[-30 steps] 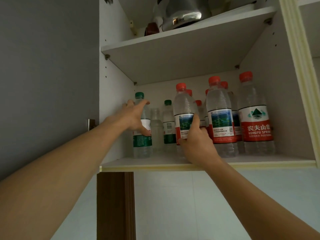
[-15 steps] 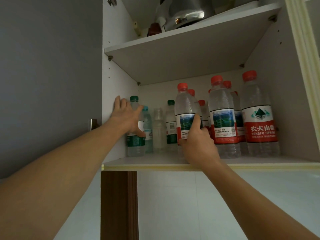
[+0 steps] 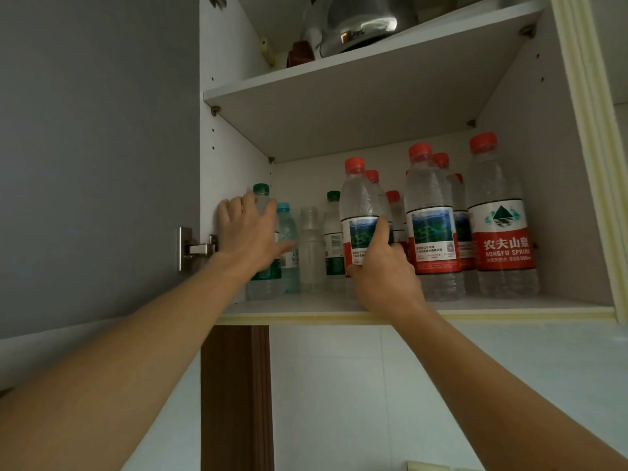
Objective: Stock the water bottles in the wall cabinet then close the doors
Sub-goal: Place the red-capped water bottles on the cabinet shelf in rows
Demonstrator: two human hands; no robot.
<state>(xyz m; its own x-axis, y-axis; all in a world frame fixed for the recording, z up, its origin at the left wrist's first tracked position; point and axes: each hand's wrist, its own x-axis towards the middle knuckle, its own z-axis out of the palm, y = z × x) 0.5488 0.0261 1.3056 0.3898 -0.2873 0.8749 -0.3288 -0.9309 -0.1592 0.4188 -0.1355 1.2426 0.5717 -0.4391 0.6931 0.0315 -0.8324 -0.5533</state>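
Note:
The wall cabinet's lower shelf (image 3: 509, 312) holds several water bottles standing upright. My left hand (image 3: 248, 236) lies flat with fingers spread against a green-capped bottle (image 3: 261, 191) at the far left, beside the cabinet's side wall. My right hand (image 3: 380, 273) grips the lower label of a red-capped bottle (image 3: 360, 205) standing near the shelf's front middle. Between them stand a blue-capped bottle (image 3: 286, 226), a clear-capped bottle (image 3: 310, 246) and another green-capped bottle (image 3: 334, 229). Taller red-capped bottles (image 3: 499, 215) fill the right side.
The left cabinet door (image 3: 102, 164) stands open, its metal hinge (image 3: 195, 248) just left of my left hand. A metal kettle (image 3: 360, 22) sits on the upper shelf. A brown wooden post (image 3: 234, 396) and a white tiled wall (image 3: 339, 402) lie below the cabinet.
My left hand moved the green-capped bottle left to the side wall and spread its fingers, uncovering the blue-capped bottle. My right hand kept its grip on the red-capped bottle.

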